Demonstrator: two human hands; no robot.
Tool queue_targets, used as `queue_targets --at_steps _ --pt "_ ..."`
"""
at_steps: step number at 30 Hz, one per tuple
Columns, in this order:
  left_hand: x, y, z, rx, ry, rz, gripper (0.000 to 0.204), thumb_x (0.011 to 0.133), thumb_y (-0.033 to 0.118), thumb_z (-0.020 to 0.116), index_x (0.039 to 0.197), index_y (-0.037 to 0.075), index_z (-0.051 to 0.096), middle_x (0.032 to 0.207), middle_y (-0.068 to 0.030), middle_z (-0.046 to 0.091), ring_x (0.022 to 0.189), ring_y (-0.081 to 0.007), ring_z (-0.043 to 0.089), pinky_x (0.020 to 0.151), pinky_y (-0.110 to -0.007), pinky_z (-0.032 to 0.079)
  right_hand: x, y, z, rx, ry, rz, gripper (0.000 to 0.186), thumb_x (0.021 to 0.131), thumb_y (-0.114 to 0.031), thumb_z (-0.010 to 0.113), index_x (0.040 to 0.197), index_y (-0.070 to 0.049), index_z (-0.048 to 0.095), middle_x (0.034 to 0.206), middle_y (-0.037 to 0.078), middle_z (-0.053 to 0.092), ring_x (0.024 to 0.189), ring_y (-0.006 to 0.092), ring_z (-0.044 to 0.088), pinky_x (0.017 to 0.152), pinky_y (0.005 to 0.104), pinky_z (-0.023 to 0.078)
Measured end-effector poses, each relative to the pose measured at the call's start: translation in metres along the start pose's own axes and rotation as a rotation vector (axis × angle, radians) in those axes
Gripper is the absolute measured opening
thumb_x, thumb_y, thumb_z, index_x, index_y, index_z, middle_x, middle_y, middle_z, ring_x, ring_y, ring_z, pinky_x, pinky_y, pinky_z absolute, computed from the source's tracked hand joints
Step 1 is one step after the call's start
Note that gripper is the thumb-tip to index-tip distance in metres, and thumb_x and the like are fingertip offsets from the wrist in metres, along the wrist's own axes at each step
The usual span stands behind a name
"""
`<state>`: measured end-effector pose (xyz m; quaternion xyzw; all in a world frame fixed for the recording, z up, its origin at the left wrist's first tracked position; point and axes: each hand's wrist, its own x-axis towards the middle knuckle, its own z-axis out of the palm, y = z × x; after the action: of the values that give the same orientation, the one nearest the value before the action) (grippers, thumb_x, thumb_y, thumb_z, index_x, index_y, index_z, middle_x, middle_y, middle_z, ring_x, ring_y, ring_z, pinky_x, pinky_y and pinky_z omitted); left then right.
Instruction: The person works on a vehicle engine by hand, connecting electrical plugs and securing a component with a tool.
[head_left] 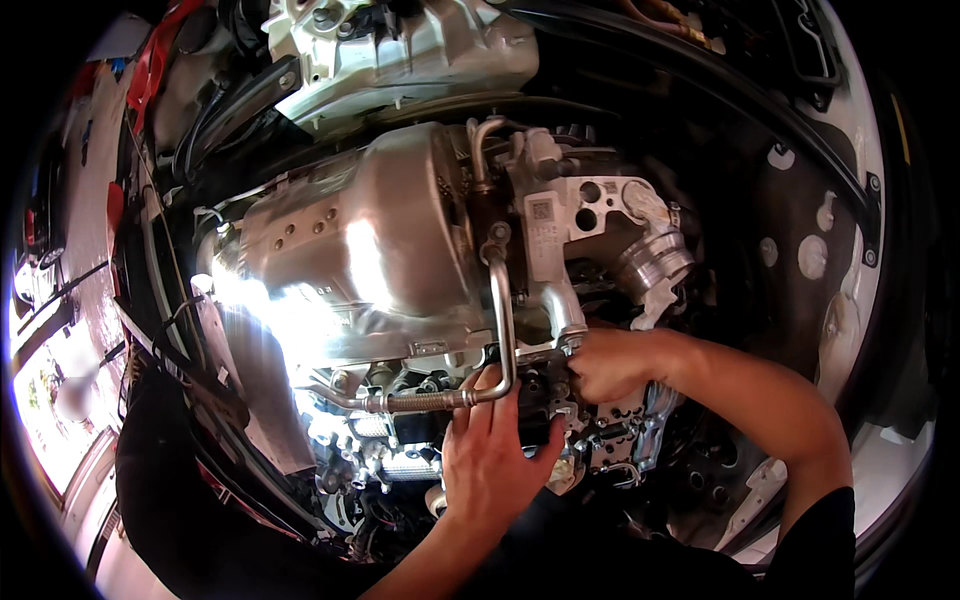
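My left hand (490, 455) reaches up among the engine parts. Its fingers lie stretched out against a dark part, and the fingertips pass behind a bent metal pipe (503, 315) with a braided section (425, 402). The thumb stands apart to the right. Farther right, my right hand (612, 365) is closed, with its knuckles up, beside the lower end of a cast metal elbow (563, 308). What its fingers grip is hidden beneath the hand. A large metal heat shield (400, 225) covers the engine beyond both hands.
A bracket plate with holes (575, 215) and a round metal outlet (657, 262) sit right of the shield. Hoses and fittings (385, 465) crowd the lower left. A dark bar (700, 80) crosses the upper right; the pale body panel (845, 310) bounds the right.
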<state>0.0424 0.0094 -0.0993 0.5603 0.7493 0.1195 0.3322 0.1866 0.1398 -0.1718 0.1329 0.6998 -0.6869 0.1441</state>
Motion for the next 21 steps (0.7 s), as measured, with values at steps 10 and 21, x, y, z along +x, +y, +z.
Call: queue_targets --at_steps 10,21 --pt "0.005 0.003 0.0 -0.004 -0.07 -0.054 0.055 0.072 0.028 0.073 0.115 -0.002 0.054 0.095 -0.0226 0.061 0.084 -0.0391 0.06 0.077 -0.045 0.049 -0.001 0.014 0.001 -0.149 -0.019 -0.128 0.021 0.063 -0.004 0.055 0.083 0.001 0.061 0.077 0.02 0.063 0.071 0.0312 0.062 0.061 0.0383 0.049" --pt "0.025 0.019 -0.018 0.076 -0.375 -0.241 0.057 0.074 0.031 0.068 0.116 -0.005 0.053 0.088 -0.0269 0.063 0.082 -0.043 0.063 0.076 -0.047 0.051 0.002 -0.002 -0.008 -0.096 -0.167 0.126 0.022 0.065 -0.003 0.056 0.085 0.003 0.061 0.085 0.021 0.062 0.082 0.0342 0.06 0.07 0.0415 0.047"
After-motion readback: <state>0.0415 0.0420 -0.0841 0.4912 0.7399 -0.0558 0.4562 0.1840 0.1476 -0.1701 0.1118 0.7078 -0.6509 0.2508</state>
